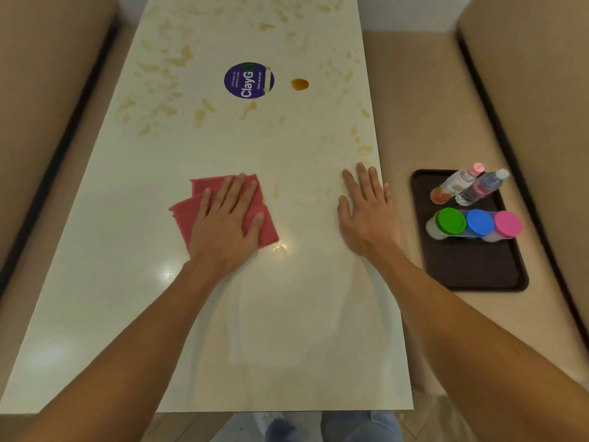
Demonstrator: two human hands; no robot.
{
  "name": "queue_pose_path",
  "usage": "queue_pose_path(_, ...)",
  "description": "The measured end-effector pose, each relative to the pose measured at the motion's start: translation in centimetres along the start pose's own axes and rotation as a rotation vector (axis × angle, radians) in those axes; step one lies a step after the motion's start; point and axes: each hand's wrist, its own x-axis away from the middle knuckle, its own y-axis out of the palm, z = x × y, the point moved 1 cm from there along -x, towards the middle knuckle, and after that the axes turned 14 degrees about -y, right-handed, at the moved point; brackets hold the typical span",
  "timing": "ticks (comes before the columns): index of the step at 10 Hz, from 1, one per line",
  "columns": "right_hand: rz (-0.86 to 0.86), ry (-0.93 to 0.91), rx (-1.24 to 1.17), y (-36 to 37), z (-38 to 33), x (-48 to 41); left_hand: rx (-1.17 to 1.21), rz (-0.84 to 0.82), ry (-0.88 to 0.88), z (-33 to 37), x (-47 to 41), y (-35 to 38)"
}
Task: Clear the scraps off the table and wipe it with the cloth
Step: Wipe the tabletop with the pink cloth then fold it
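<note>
A folded red cloth (197, 215) lies on the pale table (127, 282) a little left of centre. My left hand (228, 223) presses flat on the cloth, fingers straight and spread. My right hand (368, 208) rests flat on the table near its right edge, palm down, holding nothing. A brown liquid spot (299, 84) sits on the far half, right of a round blue sticker (249, 80). Yellowish smears (165, 110) cover the far half of the tabletop.
A dark brown tray (478, 269) lies on the bench seat (414, 100) to the right, holding two small bottles (468, 186) and three containers with green, blue and pink lids (476, 223). Padded beige bench backs flank the table on both sides.
</note>
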Motion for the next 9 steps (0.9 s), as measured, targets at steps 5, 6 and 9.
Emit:
queue_pose_path(5,0.002,-0.021,0.034,0.3,0.3,-0.2,-0.014,0.014,-0.078,-0.1,-4.5,-0.3)
queue_pose_path(6,0.001,-0.023,0.036,0.3,0.3,-0.2,-0.017,0.031,-0.150,3.2,-7.7,-0.2)
queue_pose_path(9,-0.005,-0.021,0.043,0.3,0.2,-0.2,-0.027,0.013,0.017,0.1,-5.9,-0.3)
